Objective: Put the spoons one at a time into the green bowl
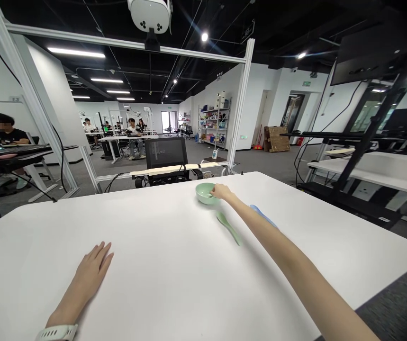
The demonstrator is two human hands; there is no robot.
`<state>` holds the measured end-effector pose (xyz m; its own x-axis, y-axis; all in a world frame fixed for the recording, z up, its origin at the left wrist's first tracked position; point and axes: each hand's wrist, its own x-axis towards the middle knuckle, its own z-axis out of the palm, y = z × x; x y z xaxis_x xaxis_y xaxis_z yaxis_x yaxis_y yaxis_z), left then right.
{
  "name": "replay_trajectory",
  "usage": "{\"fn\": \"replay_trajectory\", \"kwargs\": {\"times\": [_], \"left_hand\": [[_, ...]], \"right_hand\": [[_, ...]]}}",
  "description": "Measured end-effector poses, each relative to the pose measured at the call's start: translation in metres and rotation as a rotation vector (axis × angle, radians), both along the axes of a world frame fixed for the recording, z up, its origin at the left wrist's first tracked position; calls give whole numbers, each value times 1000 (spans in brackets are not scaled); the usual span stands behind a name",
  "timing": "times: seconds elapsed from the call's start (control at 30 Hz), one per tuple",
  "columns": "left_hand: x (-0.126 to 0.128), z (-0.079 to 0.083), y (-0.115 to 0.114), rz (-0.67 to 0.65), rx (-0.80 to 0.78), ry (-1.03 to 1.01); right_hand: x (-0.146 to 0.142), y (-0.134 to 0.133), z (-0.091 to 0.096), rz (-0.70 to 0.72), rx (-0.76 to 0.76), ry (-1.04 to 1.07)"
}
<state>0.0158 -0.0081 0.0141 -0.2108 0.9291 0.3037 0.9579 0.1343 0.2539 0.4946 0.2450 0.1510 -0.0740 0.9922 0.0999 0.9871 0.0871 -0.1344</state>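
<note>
Toward the left of the bench (pixel 153 284), your left hand (pixel 90 272) lies flat, released, well apart from everything. Near the far edge sits the green bowl (pixel 203 198); a forward push could slide it off, and pressing one side of its rim could tip it. Your right hand (pixel 221 191) curls its fingers at the bowl's right side; whether they grasp anything, I cannot tell. Nearer you, the green spoon (pixel 229 228) lies clear; your right forearm (pixel 277 234) partly blocks the blue utensil (pixel 263 216) and could knock either if lowered.
</note>
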Motion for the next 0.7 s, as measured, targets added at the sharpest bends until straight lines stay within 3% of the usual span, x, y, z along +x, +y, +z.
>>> {"fn": "replay_trajectory", "kwargs": {"times": [0.33,0.57,0.7], "left_hand": [[-1,4,-1,-26,-39,34],[1,1,0,-97,69,69],[41,11,11,-295,203,72]], "right_hand": [[-12,6,-3,16,-37,61],[11,-16,4,74,164,198],[42,-48,-10,153,367,457]]}}
